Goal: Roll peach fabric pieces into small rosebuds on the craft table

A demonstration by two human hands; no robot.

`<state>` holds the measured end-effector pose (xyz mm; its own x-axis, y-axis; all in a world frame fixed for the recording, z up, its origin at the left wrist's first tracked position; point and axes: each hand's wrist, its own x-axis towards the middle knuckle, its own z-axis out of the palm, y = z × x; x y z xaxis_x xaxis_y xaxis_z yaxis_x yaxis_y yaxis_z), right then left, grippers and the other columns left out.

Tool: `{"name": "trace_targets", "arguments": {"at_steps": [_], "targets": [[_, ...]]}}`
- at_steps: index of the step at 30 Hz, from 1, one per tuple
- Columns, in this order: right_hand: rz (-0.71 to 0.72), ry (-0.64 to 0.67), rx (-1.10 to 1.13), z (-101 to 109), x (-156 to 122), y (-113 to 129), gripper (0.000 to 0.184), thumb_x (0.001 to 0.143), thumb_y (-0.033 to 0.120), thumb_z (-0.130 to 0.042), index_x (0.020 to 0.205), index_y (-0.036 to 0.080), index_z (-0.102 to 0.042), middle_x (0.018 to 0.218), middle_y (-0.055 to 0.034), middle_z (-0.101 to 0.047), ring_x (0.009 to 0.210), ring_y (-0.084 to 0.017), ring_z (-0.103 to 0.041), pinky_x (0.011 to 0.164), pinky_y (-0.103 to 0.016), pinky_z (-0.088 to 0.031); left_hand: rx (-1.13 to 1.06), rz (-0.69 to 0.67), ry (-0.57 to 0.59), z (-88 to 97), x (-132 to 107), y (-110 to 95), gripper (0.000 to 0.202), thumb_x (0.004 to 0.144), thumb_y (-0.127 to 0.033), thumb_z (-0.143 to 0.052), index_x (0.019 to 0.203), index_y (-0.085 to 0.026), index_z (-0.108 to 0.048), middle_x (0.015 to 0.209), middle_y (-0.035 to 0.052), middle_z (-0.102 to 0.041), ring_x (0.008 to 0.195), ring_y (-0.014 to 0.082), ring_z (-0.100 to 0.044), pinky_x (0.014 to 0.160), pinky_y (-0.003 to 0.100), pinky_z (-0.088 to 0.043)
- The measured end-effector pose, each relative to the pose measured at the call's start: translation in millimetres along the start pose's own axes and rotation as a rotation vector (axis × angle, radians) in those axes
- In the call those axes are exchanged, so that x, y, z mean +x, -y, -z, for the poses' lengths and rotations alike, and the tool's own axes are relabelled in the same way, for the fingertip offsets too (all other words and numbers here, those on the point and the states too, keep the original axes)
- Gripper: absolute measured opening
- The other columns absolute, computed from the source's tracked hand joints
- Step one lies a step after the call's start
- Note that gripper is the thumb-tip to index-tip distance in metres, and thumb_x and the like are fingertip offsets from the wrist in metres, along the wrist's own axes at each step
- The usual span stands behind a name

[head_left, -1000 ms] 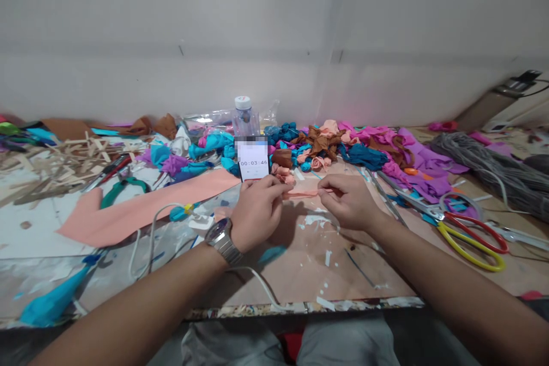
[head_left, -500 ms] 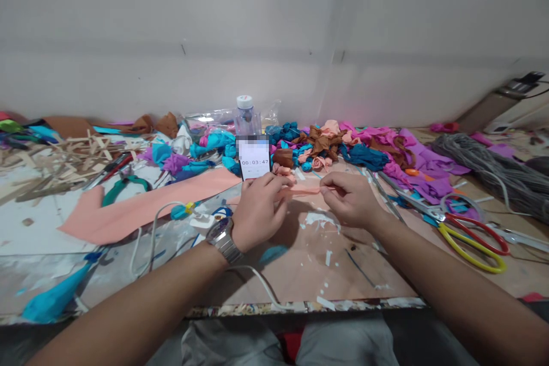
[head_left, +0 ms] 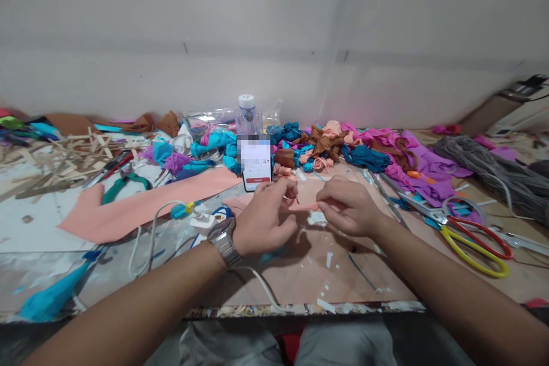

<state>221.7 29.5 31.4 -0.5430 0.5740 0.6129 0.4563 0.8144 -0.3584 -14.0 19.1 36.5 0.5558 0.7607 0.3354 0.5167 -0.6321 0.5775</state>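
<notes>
A folded strip of peach crepe paper point(head_left: 307, 206) stretches between my two hands above the worktable. My right hand point(head_left: 352, 207) pinches its right end between thumb and curled fingers. My left hand point(head_left: 268, 213), wearing a metal watch point(head_left: 223, 240), is over the strip's left part with fingers bent and thumb spread away from them. More peach paper shows just left of the left fingers. Behind the left hand a phone point(head_left: 256, 167) stands upright with a timer on its screen. Small rolled peach paper pieces point(head_left: 283, 170) lie beside the phone.
A wide peach paper piece point(head_left: 141, 209) lies left, near green-handled pliers point(head_left: 125, 186) and a white cable point(head_left: 152, 234). Scissors with red and yellow handles point(head_left: 476, 240) lie right. Crumpled coloured paper point(head_left: 364, 154), a bottle point(head_left: 247, 117) and wooden sticks point(head_left: 81, 154) line the back.
My left thumb has moved down, away from the fingers. The strip between the hands sits slightly lower. The phone's screen shows a red button and is less covered by my left hand.
</notes>
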Motion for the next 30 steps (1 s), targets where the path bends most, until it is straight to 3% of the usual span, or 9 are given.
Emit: {"name": "trace_targets", "arguments": {"at_steps": [3, 5, 10, 16, 24, 30], "targets": [[0.05, -0.034, 0.042, 0.8, -2.0, -2.9, 0.008, 0.086, 0.018, -0.055, 0.08, 0.02, -0.06, 0.065, -0.0012, -0.058, 0.062, -0.016, -0.049, 0.065, -0.031, -0.038, -0.011, -0.023, 0.011, 0.8, -1.1, 1.2, 0.047, 0.079, -0.02, -0.054, 0.126, -0.019, -0.049, 0.117, 0.0081, -0.064, 0.103, 0.0256, -0.058, 0.095, 0.043, -0.044], [0.066, -0.044, 0.053, 1.6, -3.2, -4.7, 0.006, 0.084, 0.018, -0.055, 0.08, 0.02, -0.06, 0.065, -0.0017, -0.059, 0.062, -0.016, -0.05, 0.066, -0.033, -0.038, -0.014, -0.041, -0.001, 1.0, -1.3, 2.0, 0.044, 0.083, -0.021, -0.052, 0.127, -0.019, -0.052, 0.121, 0.0086, -0.064, 0.108, 0.0264, -0.057, 0.096, 0.043, -0.043], [0.066, -0.029, 0.043, 4.0, -3.6, -5.7, 0.006, 0.084, 0.018, -0.056, 0.08, 0.02, -0.059, 0.064, -0.0019, -0.058, 0.062, -0.017, -0.05, 0.065, -0.033, -0.037, -0.01, -0.009, -0.008, 0.9, 0.6, 1.0, 0.02, 0.095, -0.027, -0.045, 0.097, -0.018, -0.063, 0.095, 0.006, -0.065, 0.092, 0.0221, -0.058, 0.085, 0.038, -0.042], [0.057, -0.04, 0.011, 5.8, -1.9, -8.3, 0.006, 0.084, 0.018, -0.056, 0.08, 0.02, -0.06, 0.064, -0.0014, -0.057, 0.062, -0.016, -0.048, 0.067, -0.033, -0.038, 0.049, -0.026, -0.032, 0.1, 1.0, -0.7, 0.005, 0.085, -0.023, -0.052, 0.084, -0.017, -0.053, 0.09, 0.0057, -0.058, 0.09, 0.0217, -0.054, 0.081, 0.036, -0.041], [-0.049, -0.092, -0.074, 8.1, -1.1, -13.8, 0.009, 0.084, 0.02, -0.056, 0.076, 0.019, -0.059, 0.064, -0.0016, -0.054, 0.06, -0.016, -0.047, 0.061, -0.031, -0.035, 0.121, -0.039, -0.038, 0.5, 2.7, -1.0, 0.009, 0.084, -0.023, -0.054, 0.08, -0.018, -0.048, 0.082, 0.0026, -0.056, 0.081, 0.0191, -0.051, 0.074, 0.033, -0.037], [-0.086, -0.147, -0.07, 10.8, 0.3, -15.0, 0.012, 0.084, 0.02, -0.055, 0.073, 0.019, -0.059, 0.064, -0.0013, -0.056, 0.057, -0.015, -0.048, 0.06, -0.03, -0.035, 0.138, 0.052, -0.02, 0.2, 2.8, 2.0, 0.02, 0.086, -0.024, -0.054, 0.071, -0.02, -0.041, 0.065, -0.0017, -0.048, 0.063, 0.0151, -0.044, 0.061, 0.03, -0.029]]}}
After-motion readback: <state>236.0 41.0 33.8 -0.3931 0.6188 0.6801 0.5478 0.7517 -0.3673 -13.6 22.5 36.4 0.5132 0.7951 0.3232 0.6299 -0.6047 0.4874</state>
